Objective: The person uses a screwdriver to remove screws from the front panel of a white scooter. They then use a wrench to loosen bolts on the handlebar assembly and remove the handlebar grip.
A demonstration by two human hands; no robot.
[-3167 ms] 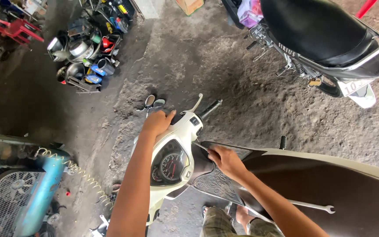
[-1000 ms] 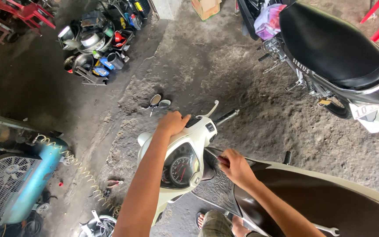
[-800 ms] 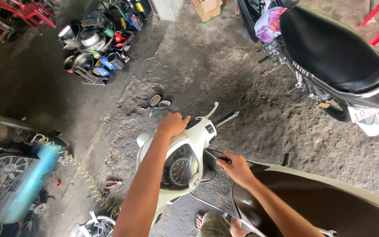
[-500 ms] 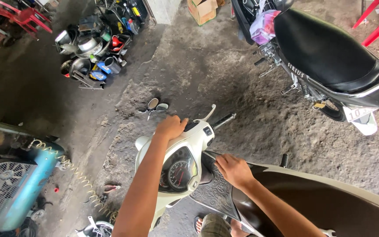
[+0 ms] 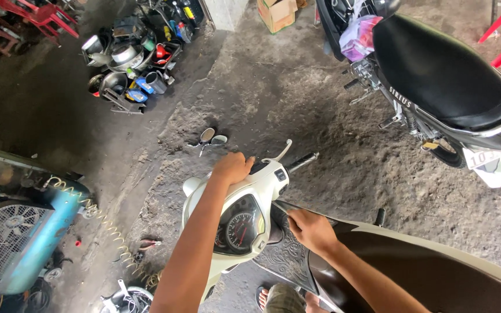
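Note:
I look down on a cream scooter's handlebar cover (image 5: 265,185) with its round speedometer (image 5: 240,224). My left hand (image 5: 233,168) lies closed over the top front of that cover, near the brake lever (image 5: 280,153) and the black right grip (image 5: 302,162). My right hand (image 5: 310,229) rests lower, fingers curled on the edge of the dark inner panel and the patterned floor mat (image 5: 285,255) in front of the brown seat (image 5: 430,278). Whether it holds a small tool is hidden. My sandalled foot (image 5: 279,297) shows below.
A black motorbike (image 5: 436,81) is parked at the upper right. Two loose mirrors (image 5: 211,138) lie on the dirty concrete ahead. Pots, cans and parts (image 5: 134,52) crowd the upper left. A blue air compressor (image 5: 36,237) with a coiled hose (image 5: 111,232) stands left. Red chairs sit in both upper corners.
My view has shifted slightly. My left hand stays on the handlebar cover; my right hand has slid a little lower along the inner panel edge.

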